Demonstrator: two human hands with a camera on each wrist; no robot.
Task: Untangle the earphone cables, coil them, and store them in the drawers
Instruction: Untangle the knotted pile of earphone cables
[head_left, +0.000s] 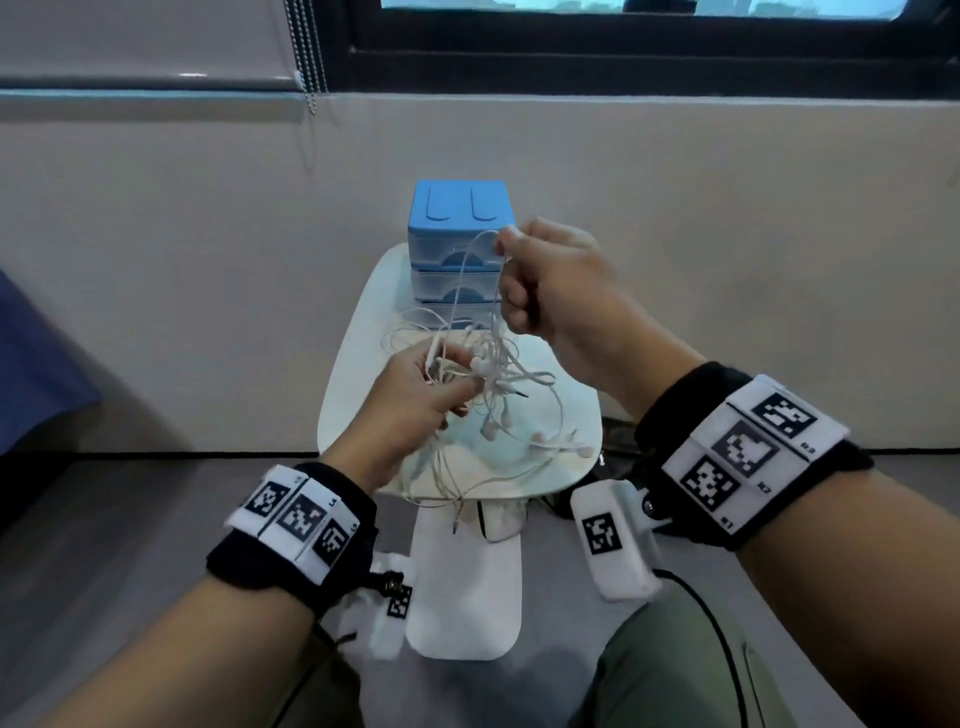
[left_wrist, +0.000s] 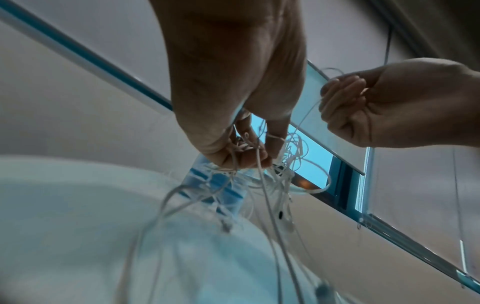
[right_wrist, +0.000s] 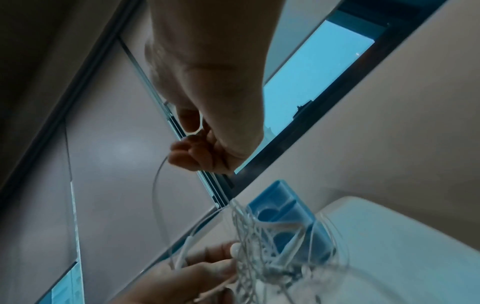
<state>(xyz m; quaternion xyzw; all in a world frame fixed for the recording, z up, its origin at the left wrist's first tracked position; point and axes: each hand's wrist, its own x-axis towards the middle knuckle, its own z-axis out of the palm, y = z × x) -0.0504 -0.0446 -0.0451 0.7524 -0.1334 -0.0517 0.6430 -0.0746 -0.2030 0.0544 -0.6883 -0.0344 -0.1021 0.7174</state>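
Head view: earphone cables (head_left: 483, 374) between both grips.

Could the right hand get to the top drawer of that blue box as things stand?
Probably yes: the right hand is raised just in front of the blue drawer unit, but it pinches an earphone cable, so it would need to let go first.

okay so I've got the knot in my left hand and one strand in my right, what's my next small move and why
Probably keep drawing that strand up and away with the right hand: the left hand anchors the tangle, and that cable runs taut between them.
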